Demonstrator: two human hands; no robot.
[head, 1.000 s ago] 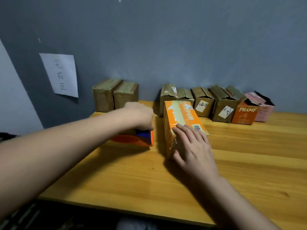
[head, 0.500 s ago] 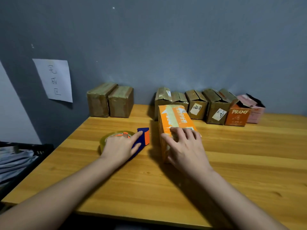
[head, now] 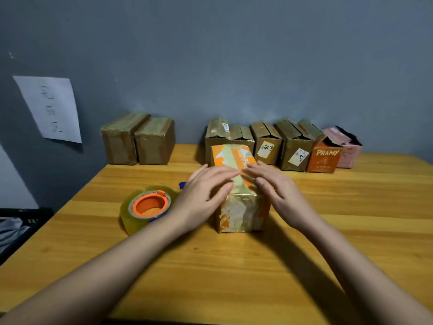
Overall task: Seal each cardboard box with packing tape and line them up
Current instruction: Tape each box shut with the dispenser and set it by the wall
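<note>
**Two flat hands on the orange box**

The tape roll [head: 148, 207] is lying on the table [head: 234, 266], left of the box. The left hand [head: 203, 193] and right hand [head: 278, 191] are pressing flat, fingers straight, on the taped orange box [head: 239, 207] in the middle. Other boxes [head: 276, 144] are lining the far wall.

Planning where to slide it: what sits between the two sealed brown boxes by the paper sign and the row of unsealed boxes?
Nothing: the head view shows bare table between the sealed pair and the row.
</note>
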